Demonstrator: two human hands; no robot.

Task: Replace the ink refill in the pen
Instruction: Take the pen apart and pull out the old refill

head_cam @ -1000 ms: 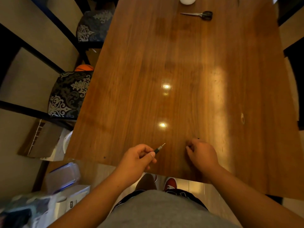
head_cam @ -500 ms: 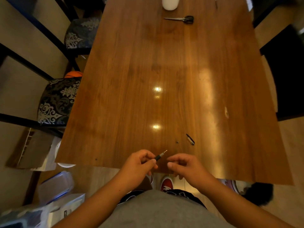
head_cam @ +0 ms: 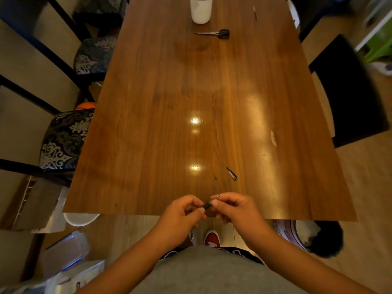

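- Left hand and right hand meeting just over the near edge of the long brown wooden tabletop, close to the body, probably for steadiness and a clear look.
- Slim black pen barrel pinched between both: left fingertips closed on one end, right fingertips closed on the other, likely twisting or pulling a part free.
- Thin metal tip poking past the right fingers; refill or nib, cannot tell.
- Small dark pen piece and tiny dark speck lying near the near edge, just beyond the hands, handy for reassembly.
- Black-handled scissors and white cylindrical cup by the far edge, well apart.
- Wide bare middle of the tabletop free for setting parts down.
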